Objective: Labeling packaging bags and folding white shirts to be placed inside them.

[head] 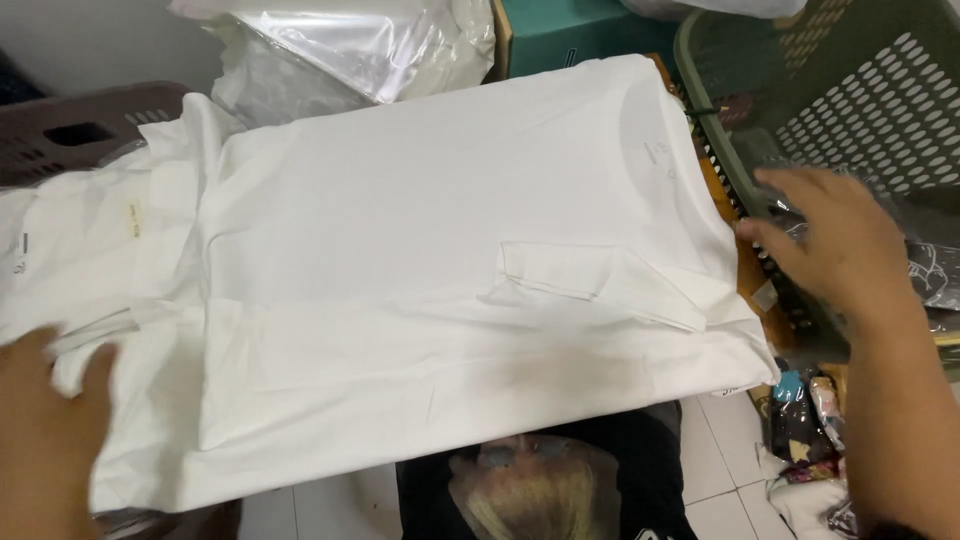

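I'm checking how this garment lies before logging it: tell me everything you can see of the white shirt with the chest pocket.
The white shirt looks like plain cotton, spread flat and partly folded, with its sides turned in. A patch pocket sits on it, one corner creased. It lies over other white garments. The left hand rests at its lower left edge; the right hand hovers beside its right edge, over a green basket.

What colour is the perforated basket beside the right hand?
Green basket, clearest in the head view.
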